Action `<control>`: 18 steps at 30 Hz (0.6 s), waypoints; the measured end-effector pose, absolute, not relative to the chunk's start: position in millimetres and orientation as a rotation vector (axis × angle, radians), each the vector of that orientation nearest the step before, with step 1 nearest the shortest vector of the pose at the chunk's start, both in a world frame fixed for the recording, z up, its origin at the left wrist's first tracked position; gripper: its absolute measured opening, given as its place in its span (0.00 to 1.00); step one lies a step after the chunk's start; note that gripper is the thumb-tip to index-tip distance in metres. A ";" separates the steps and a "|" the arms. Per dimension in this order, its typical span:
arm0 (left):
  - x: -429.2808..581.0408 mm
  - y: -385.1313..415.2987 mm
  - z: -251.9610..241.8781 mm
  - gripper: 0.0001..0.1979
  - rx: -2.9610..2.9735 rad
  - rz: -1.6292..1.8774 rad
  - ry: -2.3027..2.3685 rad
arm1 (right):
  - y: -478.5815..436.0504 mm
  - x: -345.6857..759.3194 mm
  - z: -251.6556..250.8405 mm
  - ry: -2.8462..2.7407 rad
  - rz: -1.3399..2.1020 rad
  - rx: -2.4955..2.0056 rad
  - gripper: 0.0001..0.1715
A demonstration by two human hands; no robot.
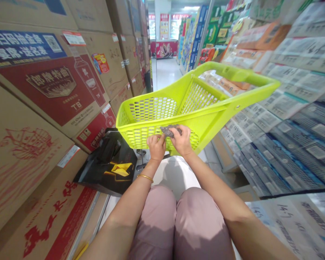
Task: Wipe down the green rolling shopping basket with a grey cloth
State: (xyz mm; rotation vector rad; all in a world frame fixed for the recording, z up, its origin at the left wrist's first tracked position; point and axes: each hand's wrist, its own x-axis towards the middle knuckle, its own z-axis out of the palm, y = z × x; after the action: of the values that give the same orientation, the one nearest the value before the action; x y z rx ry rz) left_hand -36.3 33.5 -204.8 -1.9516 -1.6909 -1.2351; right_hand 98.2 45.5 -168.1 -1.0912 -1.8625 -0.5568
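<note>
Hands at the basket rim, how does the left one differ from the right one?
The left hand has a gold bangle at its wrist; the right hand has a bare wrist. The left hand sits slightly lower than the right hand. Both pinch the same grey cloth against the rim of the green basket.

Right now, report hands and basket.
Left hand, right hand both gripping grey rag. Rag on green basket rim. Black package low left, beside basket.
</note>
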 end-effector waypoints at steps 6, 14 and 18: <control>-35.8 33.7 -205.6 0.10 -1.927 -1.254 -1.678 | 43.0 105.1 -205.2 -2.083 -0.428 -1.115 0.13; -34.5 32.7 -200.0 0.13 -1.954 -1.256 -1.731 | 29.7 107.0 -233.3 -2.310 -0.378 -1.141 0.13; -33.2 32.8 -201.0 0.13 -1.944 -1.285 -1.731 | 30.5 107.5 -224.0 -2.276 -0.400 -1.149 0.14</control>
State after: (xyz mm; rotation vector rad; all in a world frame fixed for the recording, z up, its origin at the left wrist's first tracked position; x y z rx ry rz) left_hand -33.2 32.8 -201.0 -1.9445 -1.7313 -1.2847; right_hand 107.5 30.5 -224.0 -1.1485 -2.2760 -0.4001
